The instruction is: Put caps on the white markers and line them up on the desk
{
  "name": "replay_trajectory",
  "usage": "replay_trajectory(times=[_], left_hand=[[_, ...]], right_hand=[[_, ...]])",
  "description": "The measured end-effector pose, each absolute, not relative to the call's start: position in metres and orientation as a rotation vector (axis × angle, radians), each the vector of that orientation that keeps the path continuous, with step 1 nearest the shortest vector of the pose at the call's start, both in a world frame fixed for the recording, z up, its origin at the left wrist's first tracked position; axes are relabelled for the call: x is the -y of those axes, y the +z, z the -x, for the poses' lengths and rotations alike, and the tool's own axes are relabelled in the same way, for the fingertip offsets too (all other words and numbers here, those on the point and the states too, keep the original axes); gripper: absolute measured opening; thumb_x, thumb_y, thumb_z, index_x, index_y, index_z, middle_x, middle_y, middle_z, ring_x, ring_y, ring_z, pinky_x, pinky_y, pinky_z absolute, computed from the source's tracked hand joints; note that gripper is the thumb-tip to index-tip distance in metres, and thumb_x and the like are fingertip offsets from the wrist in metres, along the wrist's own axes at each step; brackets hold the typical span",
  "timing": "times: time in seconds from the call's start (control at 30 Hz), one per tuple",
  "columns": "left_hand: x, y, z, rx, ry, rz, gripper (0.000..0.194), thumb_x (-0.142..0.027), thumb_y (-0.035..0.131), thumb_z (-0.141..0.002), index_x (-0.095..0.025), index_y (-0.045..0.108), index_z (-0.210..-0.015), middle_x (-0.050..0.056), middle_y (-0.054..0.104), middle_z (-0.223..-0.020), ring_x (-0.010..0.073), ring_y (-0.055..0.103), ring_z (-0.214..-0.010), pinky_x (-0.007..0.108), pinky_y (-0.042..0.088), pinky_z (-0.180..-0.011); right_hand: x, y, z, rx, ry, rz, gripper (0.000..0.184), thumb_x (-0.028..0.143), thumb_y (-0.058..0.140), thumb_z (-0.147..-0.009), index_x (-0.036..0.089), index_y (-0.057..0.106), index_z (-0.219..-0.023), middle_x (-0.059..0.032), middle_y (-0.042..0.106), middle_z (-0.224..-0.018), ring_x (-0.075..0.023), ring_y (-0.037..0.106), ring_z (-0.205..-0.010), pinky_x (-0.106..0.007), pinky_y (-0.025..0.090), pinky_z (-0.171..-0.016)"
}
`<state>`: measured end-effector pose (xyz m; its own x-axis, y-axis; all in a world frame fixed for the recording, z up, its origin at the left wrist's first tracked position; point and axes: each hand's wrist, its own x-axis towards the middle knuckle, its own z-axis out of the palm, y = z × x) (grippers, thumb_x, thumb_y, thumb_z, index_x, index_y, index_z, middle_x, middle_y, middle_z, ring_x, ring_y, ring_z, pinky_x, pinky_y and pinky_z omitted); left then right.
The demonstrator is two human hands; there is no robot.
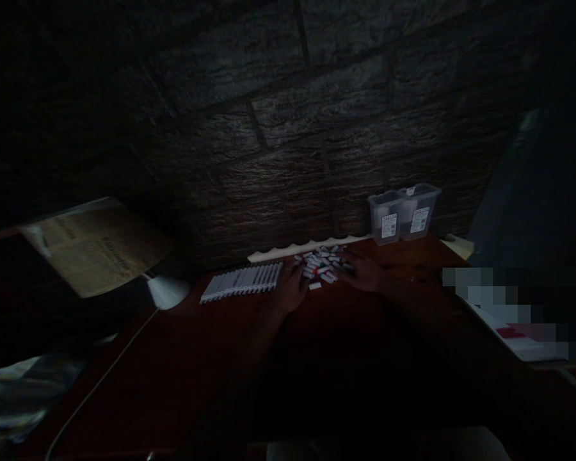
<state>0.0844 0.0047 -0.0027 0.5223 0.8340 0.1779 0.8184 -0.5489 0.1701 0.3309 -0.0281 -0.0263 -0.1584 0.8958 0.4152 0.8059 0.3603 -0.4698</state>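
Small white cylinders with coloured bits (321,264) sit heaped on a reddish-brown wooden table (173,365), left hand (290,289) and right hand (362,271) at either side. Honestly too dark from here to tell if either's gripping any.

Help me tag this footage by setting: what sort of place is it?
Probably a dimly lit indoor workspace: a brown table beside a block-patterned wall holds a row of white marker-like pens.
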Motion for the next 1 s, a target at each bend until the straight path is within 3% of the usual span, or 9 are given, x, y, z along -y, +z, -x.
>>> replay_trajectory(times=[0.27, 0.43, 0.57, 0.7, 0.8, 1.0], left_hand=[[-0.003, -0.019, -0.102, -1.299, 0.463, -2.692, 0.052, -0.034, 0.034, -0.102, -0.017, 0.034, -0.151, 0.013, 0.025, -0.163, 0.0214, 0.019, -0.152, 0.043, 0.023, -0.122], [-0.002, -0.019, -0.104, -1.567, 0.436, -2.653, 0.063, -0.045, 0.043, -0.099, -0.011, 0.035, -0.151, 0.019, 0.026, -0.162, 0.0303, 0.015, -0.153, 0.047, 0.016, -0.123], [0.004, 0.001, -0.100, -1.658, 0.397, -2.699, 0.057, -0.046, 0.043, -0.099, -0.015, 0.045, -0.146, 0.016, 0.043, -0.154, 0.0324, 0.032, -0.146, 0.048, 0.025, -0.119], [0.010, 0.037, -0.086, -1.857, 0.200, -2.569, 0.037, -0.039, 0.042, -0.098, -0.022, 0.069, -0.116, 0.012, 0.072, -0.114, 0.0298, 0.066, -0.109, 0.043, 0.048, -0.096], [0.014, 0.058, -0.073, -2.134, 0.040, -2.379, 0.038, -0.047, 0.049, -0.094, -0.020, 0.071, -0.109, 0.016, 0.071, -0.115, 0.0347, 0.066, -0.110, 0.044, 0.053, -0.086], [0.017, 0.064, -0.067, -2.166, -0.155, -2.303, 0.044, -0.051, 0.053, -0.090, -0.016, 0.068, -0.113, 0.020, 0.066, -0.123, 0.0370, 0.062, -0.117, 0.047, 0.052, -0.091]], right_hand=[[0.028, -0.029, -0.331, 2.026, 0.250, 1.398, 0.065, 0.054, 0.064, -0.085, 0.017, 0.054, -0.138, -0.0146, 0.057, -0.140, -0.0270, 0.056, -0.128, -0.044, 0.046, -0.108], [0.028, -0.023, -0.333, 2.010, 0.187, 1.516, 0.056, 0.050, 0.062, -0.088, 0.017, 0.057, -0.133, -0.0135, 0.061, -0.136, -0.0273, 0.056, -0.126, -0.042, 0.044, -0.109], [0.026, -0.022, -0.336, 1.962, 0.095, 1.635, 0.046, 0.048, 0.059, -0.091, 0.016, 0.063, -0.123, -0.0138, 0.066, -0.127, -0.0266, 0.060, -0.119, -0.038, 0.045, -0.106], [0.026, -0.018, -0.337, 1.913, -0.001, 1.666, 0.039, 0.048, 0.060, -0.090, 0.018, 0.068, -0.113, -0.0121, 0.069, -0.120, -0.0265, 0.060, -0.118, -0.037, 0.045, -0.104], [0.030, -0.013, -0.336, 1.880, -0.003, 1.726, 0.038, 0.050, 0.059, -0.091, 0.019, 0.070, -0.109, -0.0122, 0.070, -0.117, -0.0272, 0.062, -0.114, -0.036, 0.049, -0.098], [0.036, -0.008, -0.335, 1.807, 0.086, 1.910, 0.041, 0.053, 0.056, -0.091, 0.023, 0.069, -0.117, -0.0118, 0.072, -0.112, -0.0262, 0.070, -0.096, -0.033, 0.054, -0.077]])
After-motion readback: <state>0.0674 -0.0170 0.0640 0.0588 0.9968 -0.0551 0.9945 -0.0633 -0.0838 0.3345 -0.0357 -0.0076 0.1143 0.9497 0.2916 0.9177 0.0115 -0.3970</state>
